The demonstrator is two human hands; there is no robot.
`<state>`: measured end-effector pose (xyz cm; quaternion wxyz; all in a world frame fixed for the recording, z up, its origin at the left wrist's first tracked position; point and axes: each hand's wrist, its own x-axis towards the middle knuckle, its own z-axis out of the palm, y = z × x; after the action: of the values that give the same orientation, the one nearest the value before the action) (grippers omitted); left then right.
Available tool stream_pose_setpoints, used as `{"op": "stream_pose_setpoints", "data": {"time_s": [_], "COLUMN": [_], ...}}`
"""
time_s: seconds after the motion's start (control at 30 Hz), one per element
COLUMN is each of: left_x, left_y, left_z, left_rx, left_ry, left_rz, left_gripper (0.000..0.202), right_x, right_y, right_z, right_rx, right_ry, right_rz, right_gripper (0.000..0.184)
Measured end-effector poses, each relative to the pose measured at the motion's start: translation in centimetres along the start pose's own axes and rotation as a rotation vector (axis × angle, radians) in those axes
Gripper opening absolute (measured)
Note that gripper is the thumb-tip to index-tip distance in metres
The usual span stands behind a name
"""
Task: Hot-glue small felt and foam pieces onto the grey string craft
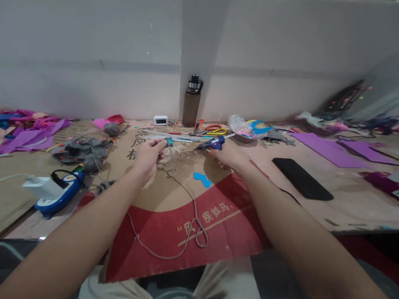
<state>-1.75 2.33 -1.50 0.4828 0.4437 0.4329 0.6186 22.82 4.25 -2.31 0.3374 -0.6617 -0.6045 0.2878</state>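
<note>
1. The left hand (149,154) pinches a small teal piece (169,142) between thumb and fingertips, out beyond the hand above the far part of the cardboard sheet (222,247); the fingertip grip probably leaves most of its face exposed.
2. The right hand (230,153) is closed around what looks like a blue glue gun (216,143), its nozzle turned left towards the teal piece but apart from it. Holding it sideways likely keeps the fingers clear of the tip.
3. Grey yarn (195,207) trails below the left hand and loops loosely across the cardboard, perhaps slack so that it does not tug. Whether it is fixed to the teal piece cannot be told.
4. The cardboard lies beneath both hands, presumably shielding the table from drips and scraps.
5. A blue cutout (202,180) lies flat between the forearms, within easy reach.
6. Scissors (216,130) and pale sticks (176,136) lie beyond the hands, seemingly close by yet out of the way.
</note>
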Motion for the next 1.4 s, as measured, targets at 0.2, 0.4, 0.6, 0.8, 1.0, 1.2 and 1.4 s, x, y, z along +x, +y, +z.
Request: {"op": "stream_pose_setpoints", "data": {"time_s": [0.2, 0.4, 0.6, 0.8, 1.0, 1.2, 1.4], "left_x": [-0.5, -0.9, -1.2, -1.9, -2.2, -2.5, -2.7], "left_y": [-0.1, -0.1, 0.2, 0.6, 0.7, 0.9, 1.0], "left_z": [0.4, 0.7, 0.9, 1.3, 1.4, 1.7, 2.0], "left_rx": [0.105, 0.170, 0.177, 0.355, 0.601, 0.506, 0.405], "left_ry": [-0.036, -0.067, -0.049, -0.054, 0.008, -0.024, -0.061], "left_rz": [0.059, 0.092, 0.076, 0.191, 0.397, 0.263, 0.192], "left_gripper": [0.016, 0.020, 0.020, 0.016, 0.015, 0.015, 0.016], "right_x": [-1.8, -1.8, -1.5, -4.4, -3.6, -4.1, -4.5], "right_y": [-1.8, -1.8, -1.7, -4.2, -4.6, -4.7, -4.8], "right_z": [-0.2, -0.7, 0.7, 6.6, 8.1, 6.7, 5.8], "right_rx": [-0.826, -0.786, -0.208, 0.488, 0.774, 0.495, 0.326], "right_ry": [0.204, 0.302, 0.171, -0.080, -0.207, 0.001, 0.128], "right_rz": [-0.081, -0.116, -0.406, -0.451, -0.279, -0.447, -0.568], "right_gripper": [0.050, 0.036, 0.016, 0.043, 0.041, 0.017, 0.008]}}
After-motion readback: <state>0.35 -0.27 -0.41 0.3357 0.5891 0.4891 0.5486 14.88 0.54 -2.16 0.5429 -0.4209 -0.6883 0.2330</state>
